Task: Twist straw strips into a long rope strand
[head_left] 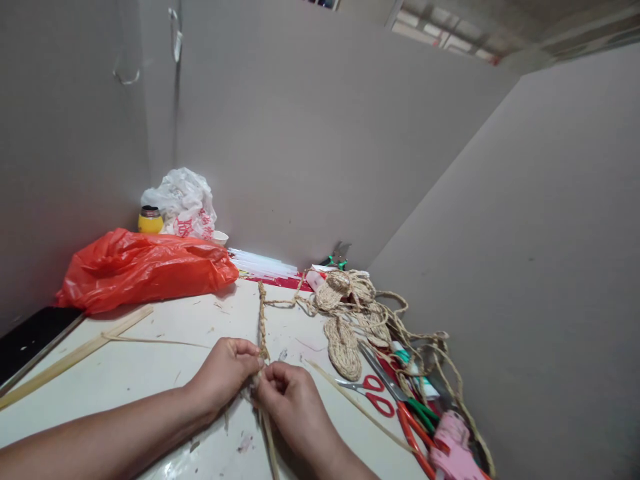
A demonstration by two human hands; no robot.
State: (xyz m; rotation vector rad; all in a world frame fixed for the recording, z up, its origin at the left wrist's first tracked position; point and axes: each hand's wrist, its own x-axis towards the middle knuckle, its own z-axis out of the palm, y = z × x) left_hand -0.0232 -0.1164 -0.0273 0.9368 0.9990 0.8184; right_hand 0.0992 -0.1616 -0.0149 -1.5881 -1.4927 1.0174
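A braided straw cord (263,320) runs down the white table toward me, its lower end between my two hands. My left hand (227,370) pinches it from the left with thumb and forefinger. Close beside, my right hand (293,400) is closed on the same end, its fingertips almost touching the left ones. Loose straw strands (270,443) hang below the fingers toward the table's near edge. The exact point of grip is partly hidden by the fingers. From the braid's upper part a thin cord leads right to a pile of coiled straw braid (357,287).
Right: a flat oval woven piece (343,350), small red-handled scissors (375,395), larger scissors (417,410) and a pink glue gun (455,443). Left: a red plastic bag (150,270) and long straw strips (75,357). Behind: white sticks (263,263), green-handled pliers (339,259) and grey partitions (300,133).
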